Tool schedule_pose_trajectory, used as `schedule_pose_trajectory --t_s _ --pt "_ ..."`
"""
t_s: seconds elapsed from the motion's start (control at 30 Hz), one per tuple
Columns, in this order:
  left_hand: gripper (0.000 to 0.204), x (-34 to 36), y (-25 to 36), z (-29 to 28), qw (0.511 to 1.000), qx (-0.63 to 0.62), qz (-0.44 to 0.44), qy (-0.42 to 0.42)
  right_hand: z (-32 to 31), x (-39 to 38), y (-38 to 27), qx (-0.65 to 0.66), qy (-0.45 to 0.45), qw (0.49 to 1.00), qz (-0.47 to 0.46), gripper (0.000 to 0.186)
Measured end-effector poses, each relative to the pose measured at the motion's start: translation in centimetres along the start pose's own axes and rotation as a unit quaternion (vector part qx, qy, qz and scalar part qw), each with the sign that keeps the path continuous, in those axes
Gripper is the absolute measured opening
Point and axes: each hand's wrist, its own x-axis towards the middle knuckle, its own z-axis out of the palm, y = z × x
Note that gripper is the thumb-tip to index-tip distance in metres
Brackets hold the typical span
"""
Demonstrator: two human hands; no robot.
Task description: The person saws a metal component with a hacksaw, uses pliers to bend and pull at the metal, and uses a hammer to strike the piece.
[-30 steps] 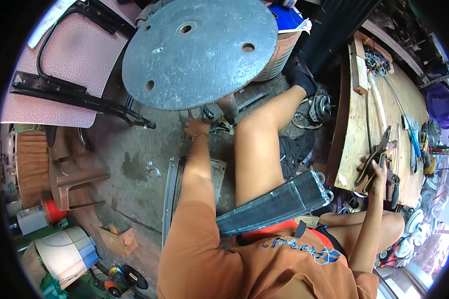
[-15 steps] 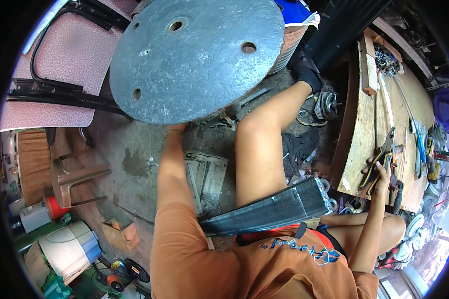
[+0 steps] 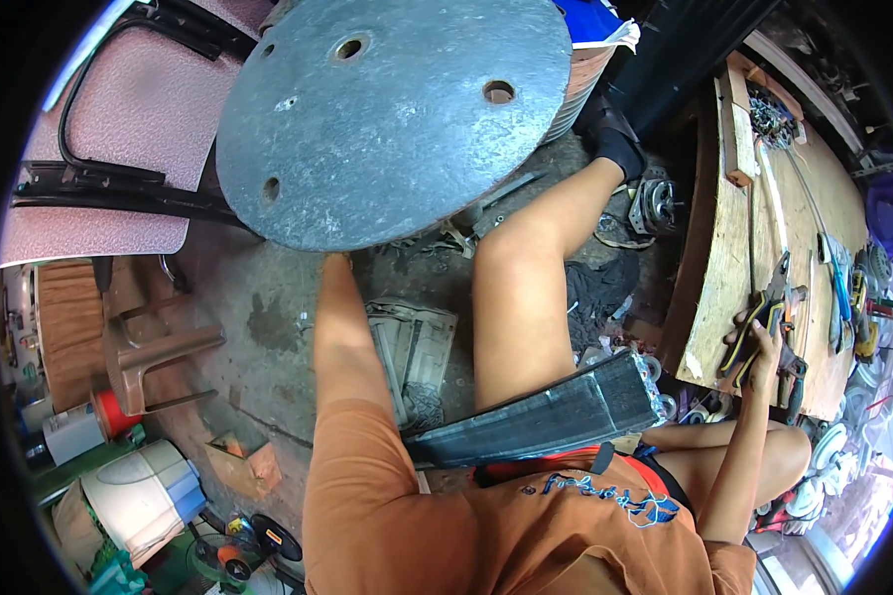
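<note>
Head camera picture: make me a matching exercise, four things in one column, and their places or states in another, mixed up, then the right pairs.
Things:
1. grey round disc
2. yellow-handled pliers
3. pink padded chair
4. flat black finned part

Places or states:
A. lies across the person's lap
B. under the right hand on the wooden bench
C. upper left, beside the disc
D. top centre, hiding the left hand

Pairs: 1-D, 2-B, 3-C, 4-A
</note>
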Motion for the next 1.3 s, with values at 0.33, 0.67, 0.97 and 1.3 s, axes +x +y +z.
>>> schedule_pose_trajectory --t_s 0.33,0.67,0.97,1.3 --pt "0.044 -5.4 6.0 -4.7 0.905 -0.424 -0.032 -0.023 -1.5 0.5 1.5 0.060 0.044 0.997 0.016 0.044" --pt "0.042 -27.8 18.7 -9.6 0.874 -0.477 0.070 -0.056 -2.1 -1.5 0.7 -0.001 0.028 1.000 -0.005 0.053" --pt "0.038 -33.2 29.2 -15.0 0.861 -0.423 0.273 -0.076 -3.5 -4.7 -1.4 -0.474 0.090 0.848 -0.220 0.072" --pt "0.033 -34.3 36.4 -16.0 0.832 -0.421 0.337 -0.131 -4.7 -6.2 -1.8 -0.555 0.132 0.789 -0.228 0.078"
